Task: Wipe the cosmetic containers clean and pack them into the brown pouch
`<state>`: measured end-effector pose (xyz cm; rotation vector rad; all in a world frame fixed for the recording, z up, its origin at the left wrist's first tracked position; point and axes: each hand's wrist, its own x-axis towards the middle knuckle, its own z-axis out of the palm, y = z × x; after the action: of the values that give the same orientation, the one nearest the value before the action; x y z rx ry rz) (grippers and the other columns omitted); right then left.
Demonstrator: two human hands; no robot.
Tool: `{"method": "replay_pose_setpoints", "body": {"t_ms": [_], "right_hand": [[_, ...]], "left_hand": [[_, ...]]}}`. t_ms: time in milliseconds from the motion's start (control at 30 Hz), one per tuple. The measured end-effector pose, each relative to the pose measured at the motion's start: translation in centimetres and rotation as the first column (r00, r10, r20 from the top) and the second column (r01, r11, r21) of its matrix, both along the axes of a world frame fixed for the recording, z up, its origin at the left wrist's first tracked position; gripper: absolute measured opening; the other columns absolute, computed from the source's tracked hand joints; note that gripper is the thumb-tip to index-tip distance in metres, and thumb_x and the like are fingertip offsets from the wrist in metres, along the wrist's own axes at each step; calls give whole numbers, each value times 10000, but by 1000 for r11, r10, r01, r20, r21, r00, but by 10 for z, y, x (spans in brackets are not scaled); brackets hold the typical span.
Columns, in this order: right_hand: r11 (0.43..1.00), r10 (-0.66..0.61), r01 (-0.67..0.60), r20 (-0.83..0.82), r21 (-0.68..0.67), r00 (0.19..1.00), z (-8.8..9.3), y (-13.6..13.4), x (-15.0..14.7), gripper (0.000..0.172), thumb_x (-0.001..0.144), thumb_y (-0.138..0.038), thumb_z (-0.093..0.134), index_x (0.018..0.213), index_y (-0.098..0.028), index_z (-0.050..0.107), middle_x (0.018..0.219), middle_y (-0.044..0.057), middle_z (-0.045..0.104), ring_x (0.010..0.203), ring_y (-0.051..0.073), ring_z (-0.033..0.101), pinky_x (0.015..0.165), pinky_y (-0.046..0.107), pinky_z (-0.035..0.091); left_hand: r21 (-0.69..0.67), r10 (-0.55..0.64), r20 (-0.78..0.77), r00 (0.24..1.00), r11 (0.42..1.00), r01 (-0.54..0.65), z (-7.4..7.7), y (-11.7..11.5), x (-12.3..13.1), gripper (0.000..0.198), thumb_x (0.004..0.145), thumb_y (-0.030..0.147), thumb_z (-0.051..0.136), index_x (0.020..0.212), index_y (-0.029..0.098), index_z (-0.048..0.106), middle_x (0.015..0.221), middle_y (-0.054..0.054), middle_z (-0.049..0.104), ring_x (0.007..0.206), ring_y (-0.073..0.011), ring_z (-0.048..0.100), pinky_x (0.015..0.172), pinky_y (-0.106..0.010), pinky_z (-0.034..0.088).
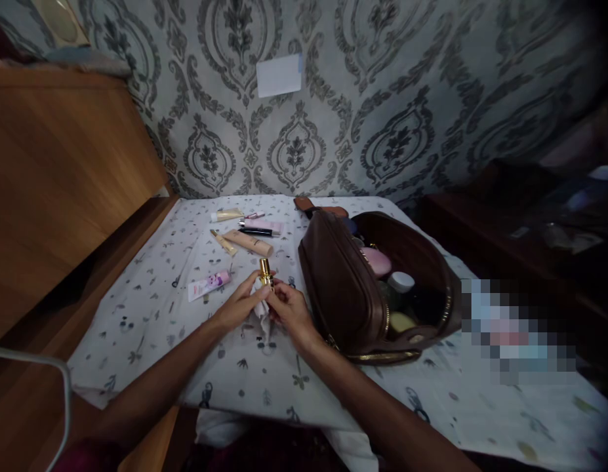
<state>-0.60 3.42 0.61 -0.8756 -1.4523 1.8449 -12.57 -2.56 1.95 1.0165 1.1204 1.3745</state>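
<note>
A small bottle with a gold cap (265,267) stands upright between my two hands. My left hand (241,304) is closed round its left side, together with a crumpled white cloth (262,314) that hangs below. My right hand (290,307) has its fingers closed on the bottle's right side. Left of my hands lies a pink and white tube (210,285). Behind them are a beige tube (249,242), a thin gold-capped tube (223,242), a black tube (259,232), a pale pink tube (263,225) and a cream tube (227,215).
An open brown bag (340,278) sits right of my hands, holding a pink item (377,261), a white-capped jar (401,282) and a yellow item (402,322). A wooden cabinet (67,177) borders the left. A patterned wall (296,147) rises behind the cloth-covered surface (151,295).
</note>
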Motion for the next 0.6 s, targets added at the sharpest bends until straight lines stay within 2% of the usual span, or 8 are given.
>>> {"method": "replay_pose_setpoints", "body": {"t_ms": [133,200,300,367,467,533,600], "right_hand": [[972,-126,110,62,209,990,-3,2,-1,334,611,-459,702,594,-212,477,552,-43,509,506,106,428,498,238,335],[938,-172,118,145,325,974,-2,0,0,272,601,-375,689,585,-212,471,541,-52,512,522,109,435,522,236,331],[906,-184,58,267,420,946,1,-5,3,210,604,-287,676,612,-212,481,533,-68,516,518,108,437,525,233,311],[913,-129,7,274,408,953,2,-7,4,174,613,-263,676,647,-206,515,563,-61,538,539,112,458,535,234,326],[947,58,-89,110,307,992,2,-9,4,173,667,-306,676,751,-192,576,682,-26,597,625,127,529,584,241,400],[965,187,-181,-13,187,982,1,-9,3,259,716,-406,675,823,-189,584,742,-6,618,656,138,575,560,239,423],[964,264,-260,-81,60,961,-1,-10,3,359,723,-502,686,857,-188,573,764,4,630,646,142,610,494,221,402]], "left_hand": [[35,135,2,991,990,-135,-3,3,-2,460,877,502,624,1224,204,579,1101,-67,686,955,-201,663,811,-283,516],[51,196,38,980,979,-197,-3,4,-4,441,864,486,648,1203,217,565,1076,-58,687,921,-187,666,784,-279,519],[48,236,64,970,970,-239,-1,5,-5,404,814,458,709,1099,205,577,953,-30,686,741,-145,657,669,-256,521],[42,250,82,965,966,-254,2,6,-6,372,792,461,724,1006,188,591,843,-9,673,654,-126,629,613,-242,510],[45,310,121,943,947,-317,8,6,-7,336,790,467,716,925,187,588,734,17,641,610,-113,594,562,-215,480],[48,335,139,932,938,-344,10,5,-7,298,799,447,709,877,195,572,700,33,624,593,-100,576,543,-193,460],[42,323,126,938,943,-330,12,3,-7,282,809,436,698,842,200,547,686,42,613,557,-91,557,504,-181,437]]}}
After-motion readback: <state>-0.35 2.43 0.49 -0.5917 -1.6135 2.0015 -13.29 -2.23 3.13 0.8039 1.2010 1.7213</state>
